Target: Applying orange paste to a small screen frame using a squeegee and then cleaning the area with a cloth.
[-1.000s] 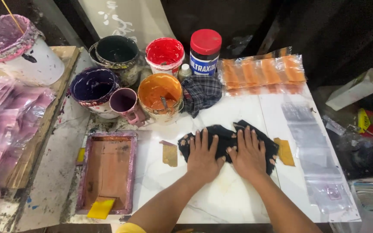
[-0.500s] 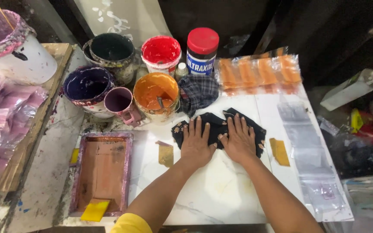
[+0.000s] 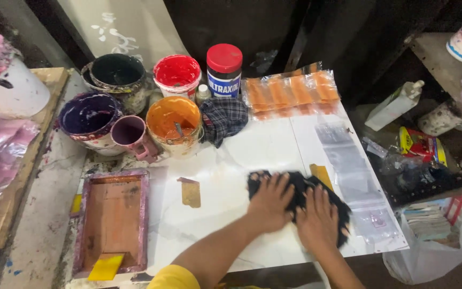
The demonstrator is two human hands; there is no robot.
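Both hands lie flat with fingers spread, grasping nothing: the left hand (image 3: 270, 200) and right hand (image 3: 316, 220) press side by side on a black cloth (image 3: 295, 195) on the near right of the white table (image 3: 231, 160). A tan card (image 3: 191, 192) lies to the left, and an orange paint pot (image 3: 175, 124) stands farther back.

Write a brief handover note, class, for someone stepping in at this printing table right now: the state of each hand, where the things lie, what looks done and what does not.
Left hand: flat, fingers spread, pressing the black cloth onto the white tabletop. Holds nothing.
Right hand: flat beside it on the same cloth. Holds nothing.
Things: small tan card lies left of the cloth; another tan piece pokes out at its far edge. Framed screen with a yellow squeegee sits at the left. Orange paint tub and other pots stand at the back.
Done: cloth is laid out on the table.
Left: the cloth still looks rumpled; no fresh print shows on it.
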